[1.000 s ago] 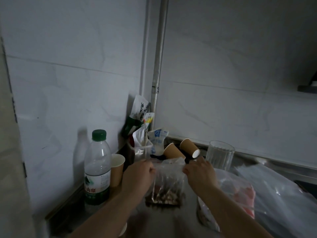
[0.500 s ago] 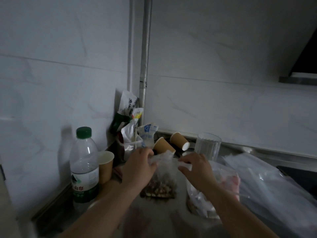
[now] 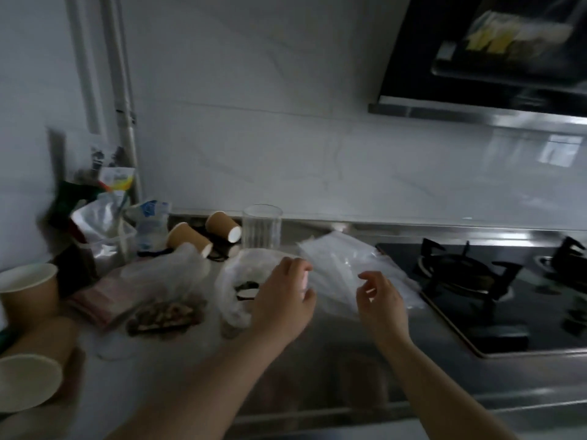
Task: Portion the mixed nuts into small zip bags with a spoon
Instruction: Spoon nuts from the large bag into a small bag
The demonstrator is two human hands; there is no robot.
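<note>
Head view shows both hands held over a steel counter (image 3: 333, 369), just above a loose stack of clear zip bags (image 3: 343, 265) lying between a glass tumbler (image 3: 262, 225) and a gas hob (image 3: 470, 281). The left hand (image 3: 281, 301) is seen with its fingers curled, and something pale appears at its fingertips, but whether a bag edge is pinched there cannot be told through the blur. The right hand (image 3: 382, 301) is held with fingers loosely curved and apart, and nothing is seen gripped in it. The mixed nuts (image 3: 165, 312) are lying in a filled bag on the counter to the left, well apart from both hands, beside an open crumpled plastic bag (image 3: 241, 281). No spoon can be made out. Several risks can be judged from here. More than one of the thin, clinging bags could be lifted at once, since their edges are hard to separate in dim light. The stack could be pushed toward the burner, which it lies just beside. The tumbler or the tipped paper cups (image 3: 203, 236) could be knocked by a reaching arm, as the counter is crowded. Nuts could be spilled if the filled bag has been left unsealed, which cannot be confirmed. As for writing, printed packets (image 3: 117, 181) are standing in the corner, but no brand or label can be read through the blur.
</note>
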